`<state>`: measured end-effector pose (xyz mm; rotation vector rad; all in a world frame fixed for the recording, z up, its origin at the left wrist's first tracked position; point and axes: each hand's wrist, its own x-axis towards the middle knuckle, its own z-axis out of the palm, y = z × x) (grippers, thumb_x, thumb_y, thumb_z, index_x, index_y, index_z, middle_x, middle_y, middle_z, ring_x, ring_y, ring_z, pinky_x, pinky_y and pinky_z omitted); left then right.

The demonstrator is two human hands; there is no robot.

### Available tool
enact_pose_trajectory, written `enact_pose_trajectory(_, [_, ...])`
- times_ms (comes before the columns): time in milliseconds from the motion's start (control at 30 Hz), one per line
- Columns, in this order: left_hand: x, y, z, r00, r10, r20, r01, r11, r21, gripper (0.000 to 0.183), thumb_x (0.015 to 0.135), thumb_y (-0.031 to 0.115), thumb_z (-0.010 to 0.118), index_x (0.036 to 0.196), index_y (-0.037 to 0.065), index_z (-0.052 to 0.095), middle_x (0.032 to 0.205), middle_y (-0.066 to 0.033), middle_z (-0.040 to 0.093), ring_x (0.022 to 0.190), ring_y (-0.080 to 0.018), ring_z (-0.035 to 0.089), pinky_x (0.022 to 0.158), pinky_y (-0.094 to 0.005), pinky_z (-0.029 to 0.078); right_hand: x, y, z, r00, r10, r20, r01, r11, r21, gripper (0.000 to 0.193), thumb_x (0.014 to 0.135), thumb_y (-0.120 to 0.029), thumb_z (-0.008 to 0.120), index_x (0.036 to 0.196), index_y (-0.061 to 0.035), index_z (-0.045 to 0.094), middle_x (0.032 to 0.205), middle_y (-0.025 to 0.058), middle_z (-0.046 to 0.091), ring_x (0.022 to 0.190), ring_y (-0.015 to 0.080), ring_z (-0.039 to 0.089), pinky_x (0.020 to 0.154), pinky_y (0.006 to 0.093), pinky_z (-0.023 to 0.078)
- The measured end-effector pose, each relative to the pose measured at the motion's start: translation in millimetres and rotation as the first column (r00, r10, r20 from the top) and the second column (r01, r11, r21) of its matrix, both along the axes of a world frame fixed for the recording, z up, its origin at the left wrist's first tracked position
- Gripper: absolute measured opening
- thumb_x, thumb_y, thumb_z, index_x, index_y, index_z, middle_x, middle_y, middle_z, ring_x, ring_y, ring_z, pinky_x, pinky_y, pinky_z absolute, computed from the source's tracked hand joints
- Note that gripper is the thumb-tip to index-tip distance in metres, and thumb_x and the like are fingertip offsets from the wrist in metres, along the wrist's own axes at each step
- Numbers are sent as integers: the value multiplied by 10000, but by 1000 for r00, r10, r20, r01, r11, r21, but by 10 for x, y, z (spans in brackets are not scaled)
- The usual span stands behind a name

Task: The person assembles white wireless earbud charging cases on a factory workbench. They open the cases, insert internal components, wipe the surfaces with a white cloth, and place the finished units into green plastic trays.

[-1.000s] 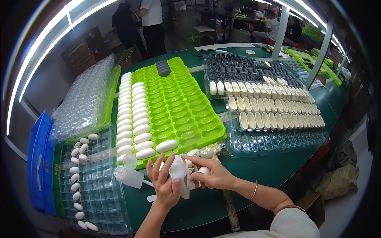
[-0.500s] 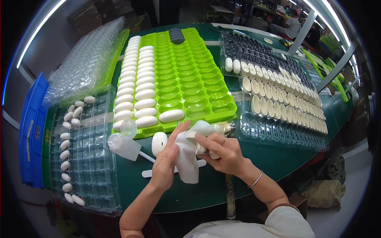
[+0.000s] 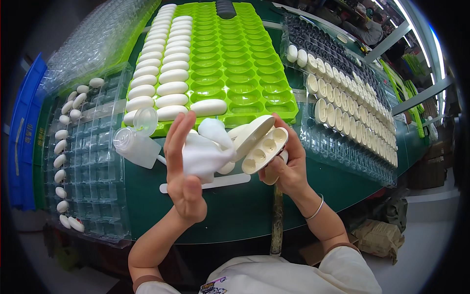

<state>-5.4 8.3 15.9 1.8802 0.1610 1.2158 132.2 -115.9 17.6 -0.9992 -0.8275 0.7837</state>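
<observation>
My right hand (image 3: 289, 169) grips an open cream oval case (image 3: 267, 149), its lid tilted up on the left and its base showing round hollows. Another pale rounded piece (image 3: 275, 172) shows by my right thumb. Bunched against my left hand (image 3: 185, 171) is a white cloth (image 3: 208, 152); the left thumb and some fingers stretch out, and the cloth hides the rest of the grip. Behind the cloth, pale rounded shapes are partly covered. A white flat stick (image 3: 225, 182) lies on the green table below. To the left rests a translucent bottle (image 3: 138, 149) with its round cap flipped open.
Ahead lies a bright green tray (image 3: 235, 120) with white oval cases in its left columns. Clear trays (image 3: 110, 181) with small white pieces stand left, beside blue bins (image 3: 22, 142). On the right, a clear tray (image 3: 338, 157) holds cream and dark shells.
The view has shifted, so the trays sit higher. My right hand has turned the case, and its open inside now shows. The cloth has moved left and bunched up with my left hand.
</observation>
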Motion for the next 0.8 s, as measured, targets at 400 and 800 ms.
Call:
enact_pose_trajectory(400, [53,-19,-35,966,258,24,-206,710,674,346,805,331,479,538,117,425,1169,-51,529,1161,-306,388,997,-504,106,54,-10,20,981,174,-83,-181,979,-88,407,781,-126,594,1134,-46,407,914,118,577,632,115,580,473,206,467])
enact_pose_trajectory(800, [42,19,67,982,97,-162,-43,951,306,284,821,192,411,770,-11,603,1265,-170,404,1203,-328,297,1000,-450,101,57,0,6,954,252,-161,-279,944,-176,389,782,-132,587,1120,-41,418,873,80,569,632,108,586,447,197,457])
